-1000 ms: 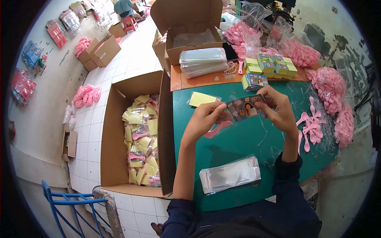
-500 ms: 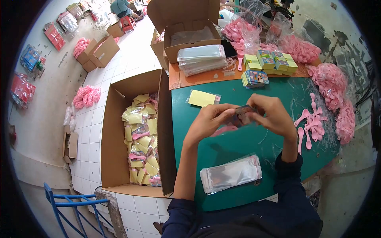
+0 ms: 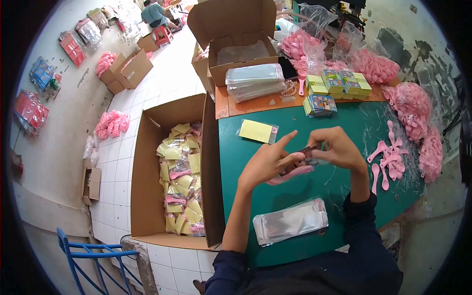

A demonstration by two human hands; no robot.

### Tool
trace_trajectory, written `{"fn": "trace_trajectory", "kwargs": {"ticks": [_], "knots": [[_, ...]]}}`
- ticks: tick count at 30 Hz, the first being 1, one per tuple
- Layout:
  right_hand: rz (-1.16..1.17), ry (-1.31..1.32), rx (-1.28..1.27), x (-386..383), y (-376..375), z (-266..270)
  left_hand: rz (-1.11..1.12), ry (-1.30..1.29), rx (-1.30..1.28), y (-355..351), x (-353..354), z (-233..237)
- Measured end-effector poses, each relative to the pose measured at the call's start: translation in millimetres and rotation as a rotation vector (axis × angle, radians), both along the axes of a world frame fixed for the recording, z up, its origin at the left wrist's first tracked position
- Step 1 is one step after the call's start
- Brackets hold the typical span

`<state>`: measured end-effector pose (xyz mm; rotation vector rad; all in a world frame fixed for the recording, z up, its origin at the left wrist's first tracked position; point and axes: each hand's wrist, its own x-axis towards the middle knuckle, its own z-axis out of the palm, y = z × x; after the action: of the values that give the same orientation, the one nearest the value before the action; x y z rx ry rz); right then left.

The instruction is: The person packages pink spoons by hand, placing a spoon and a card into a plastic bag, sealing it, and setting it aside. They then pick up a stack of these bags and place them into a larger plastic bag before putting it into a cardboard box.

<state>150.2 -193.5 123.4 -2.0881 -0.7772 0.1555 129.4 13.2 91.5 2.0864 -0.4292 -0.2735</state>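
Both hands meet over the middle of the green surface, holding a small clear packet with a printed card inside, lifted just off the top. The left hand pinches the packet's near end between thumb and middle fingers, while its index finger sticks out straight and free. The right hand has its fingers curled and pressed together on the far end. A pink handle pokes out beneath the packet toward the left. The packet looks very light, thin and slick, a film that creases easily. It is best held at the edges or by the stiffer card, since the smooth plastic would likely slip under a loose grip. Toward the near edge lies a stack of clear bags. Toward the far edge are a yellow-backed packet and a stack of printed cards. Loose pink pieces are scattered near the right edge. A cardboard box of filled packets stands on the floor against the left edge. Nothing lies between the hands and the bags.
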Motion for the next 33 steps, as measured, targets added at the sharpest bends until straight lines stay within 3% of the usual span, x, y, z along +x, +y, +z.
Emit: {"fn": "trace_trajectory", "kwargs": {"ticks": [3, 4, 7, 10, 13, 18, 21, 22, 25, 28, 30, 33], "knots": [[-0.107, 0.221, 0.090, 8, -10, 0, -0.109, -0.030, -0.260, 24, 4, -11], [-0.097, 0.116, 0.096, 13, -12, -2, -0.121, 0.036, -0.294, 31, 2, -1], [0.023, 0.299, 0.302, 15, -9, -3, -0.113, 0.076, -0.335, 49, 1, 7], [-0.001, 0.533, 0.282, 11, -2, 8, -0.067, 0.048, -0.445, 46, 1, 3], [-0.005, 0.498, 0.202, 18, -7, -3, -0.063, 0.042, -0.441, 44, 1, 3], [-0.029, 0.343, 0.324, 15, -4, -9, -0.055, 0.006, -0.306, 42, 0, 7], [-0.168, 0.018, 0.155, 5, -1, -6, 0.274, -0.399, -0.328, 28, 4, -30], [-0.220, -0.056, 0.153, -3, 4, -12, 0.365, -0.119, -0.341, 26, -6, -32], [-0.226, -0.142, 0.023, -19, 13, -41, 0.149, 0.590, -0.629, 22, -34, -61], [-0.011, -0.146, -0.050, -40, 16, -68, 0.140, 0.808, -0.836, 3, -63, -79], [0.157, -0.141, -0.097, -52, 11, -75, 0.144, 0.731, -0.728, 2, -70, -86], [0.148, -0.127, -0.268, -65, 7, -79, 0.133, 0.690, -0.647, 5, -79, -86]]}}
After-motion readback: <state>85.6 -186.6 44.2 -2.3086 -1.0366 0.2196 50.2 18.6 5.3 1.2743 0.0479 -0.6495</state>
